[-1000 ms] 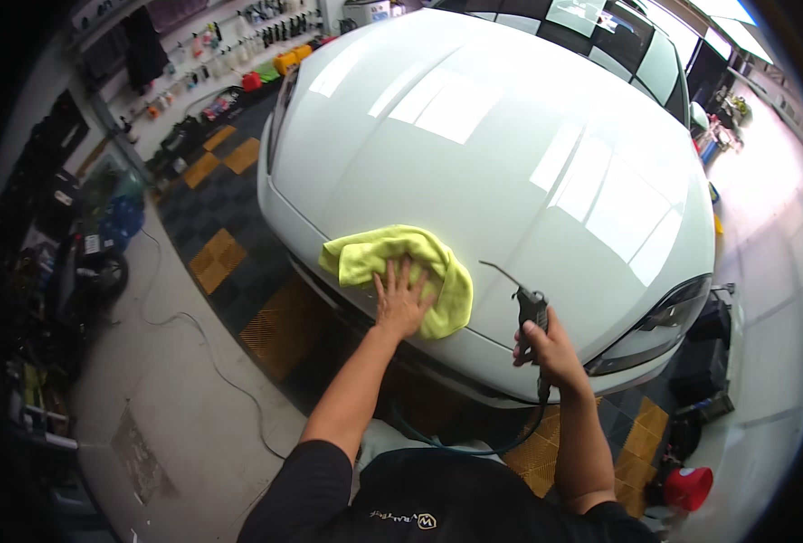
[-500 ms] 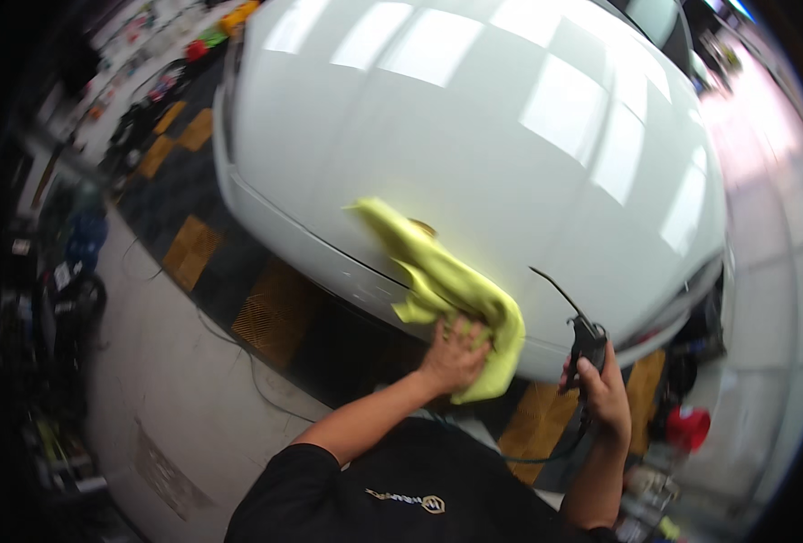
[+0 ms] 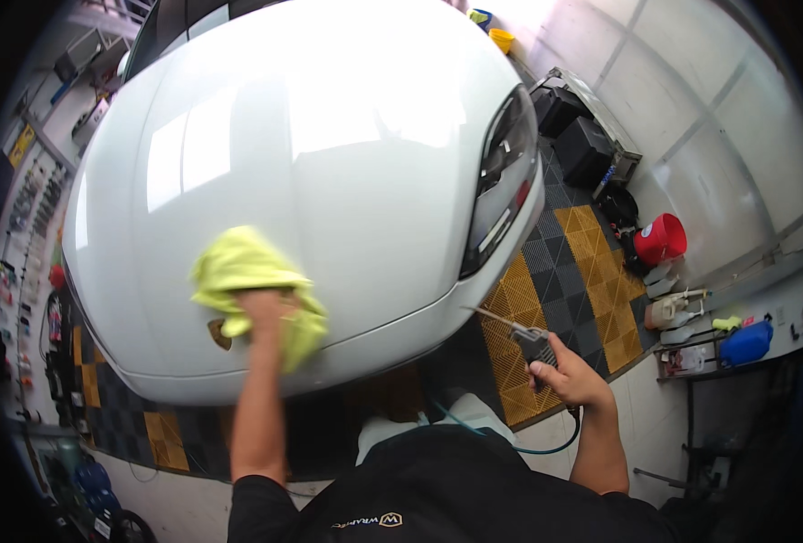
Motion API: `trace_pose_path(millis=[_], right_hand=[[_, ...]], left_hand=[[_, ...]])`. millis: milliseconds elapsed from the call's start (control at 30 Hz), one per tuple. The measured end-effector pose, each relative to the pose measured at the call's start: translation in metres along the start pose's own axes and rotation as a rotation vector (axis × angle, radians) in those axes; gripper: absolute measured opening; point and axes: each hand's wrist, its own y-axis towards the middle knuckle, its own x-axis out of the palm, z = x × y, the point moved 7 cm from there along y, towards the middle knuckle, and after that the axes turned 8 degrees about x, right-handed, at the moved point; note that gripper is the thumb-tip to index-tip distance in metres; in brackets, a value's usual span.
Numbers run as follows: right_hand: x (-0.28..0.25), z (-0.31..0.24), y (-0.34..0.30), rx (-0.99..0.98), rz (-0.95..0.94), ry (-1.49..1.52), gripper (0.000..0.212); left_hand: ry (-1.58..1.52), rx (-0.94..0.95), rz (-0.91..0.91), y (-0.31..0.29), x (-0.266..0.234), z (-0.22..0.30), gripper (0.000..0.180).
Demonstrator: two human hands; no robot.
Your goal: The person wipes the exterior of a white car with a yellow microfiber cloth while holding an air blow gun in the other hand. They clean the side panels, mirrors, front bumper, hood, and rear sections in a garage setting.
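The left hand (image 3: 264, 312), its grip too blurred to tell, is on a lime microfibre cloth (image 3: 238, 261) atop the car bonnet (image 3: 365, 244); the right hand's (image 3: 571, 373) fingers wrap the blow gun (image 3: 533, 343), whose nozzle (image 3: 494, 317) could scratch paintwork if swung inward.

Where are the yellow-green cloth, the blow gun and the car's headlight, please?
Yellow-green cloth (image 3: 243, 261), head view: upper folds.
Blow gun (image 3: 532, 341), head view: dark body.
Headlight (image 3: 499, 181), head view: middle of lens.

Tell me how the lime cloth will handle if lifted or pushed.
The lime cloth would probably droop when lifted, since it bunches in folds around the left hand. Pushed, it should slide easily: the white hood looks smooth and glossy.
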Motion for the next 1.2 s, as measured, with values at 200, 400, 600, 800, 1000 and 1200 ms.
trace_pose_path(millis=[200,400,600,800,1000,1200], right_hand=[[-0.078,0.023,0.014,-0.096,-0.006,-0.094,0.054],[-0.198,0.081,0.004,-0.085,0.063,-0.018,0.055],[-0.285,0.118,0.008,-0.075,0.078,0.235,0.050],[-0.407,0.088,0.095,-0.188,0.194,0.115,0.051],[-0.536,0.031,0.217,-0.236,0.211,0.082,0.052],[-0.622,-0.085,0.321,-0.388,0.125,-0.196,0.047]], left_hand=[[-0.297,0.490,-0.035,0.007,-0.014,0.302,0.070],[-0.114,-0.665,-0.190,0.073,-0.013,0.048,0.071],[-0.139,-1.203,-0.100,-0.070,0.044,0.029,0.080],[0.031,-0.789,-0.274,-0.008,0.021,0.110,0.076],[-0.186,-0.582,-0.109,0.225,0.000,0.247,0.062],[-0.454,-0.297,-0.046,0.438,-0.026,0.329,0.070]])
